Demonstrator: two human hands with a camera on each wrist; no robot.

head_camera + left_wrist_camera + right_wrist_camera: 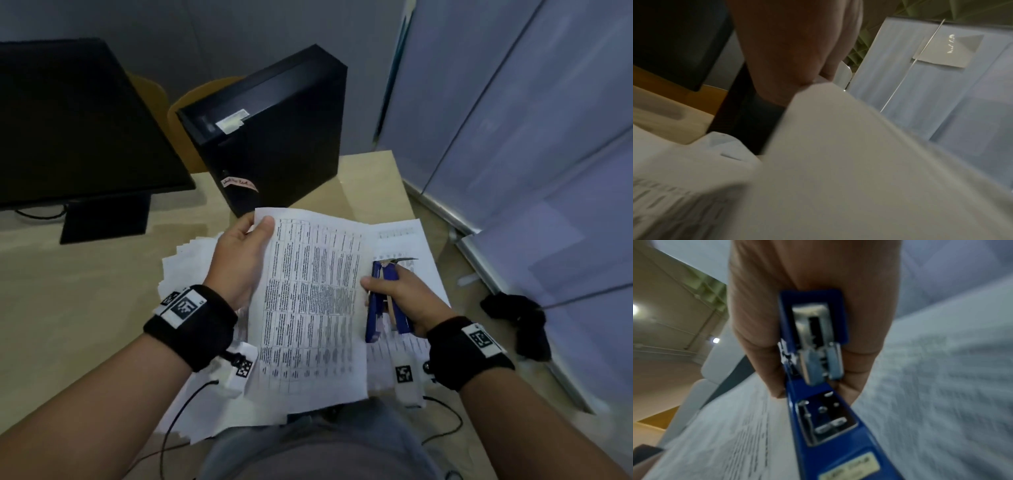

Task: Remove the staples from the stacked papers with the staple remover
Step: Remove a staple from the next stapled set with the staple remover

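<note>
The left hand (239,260) pinches a printed sheet (308,308) by its far edge; the right hand (407,298) grips the blue staple remover (383,301). Loose papers (185,263) cover the surface (68,291) near its right edge, with a black computer case (274,137) close behind.

- The staple remover (385,301) has a glossy blue painted shell; in the right wrist view its inner parts (819,363) are bright bare metal.
- The stacked papers (311,308) are thin matt white paper with dark print.
- The tabletop (68,291) looks like pale, smooth wood-effect laminate with a soft sheen.
- The computer case (274,137) is matt black.
- The wrist bands (191,325) are black cloth.
</note>
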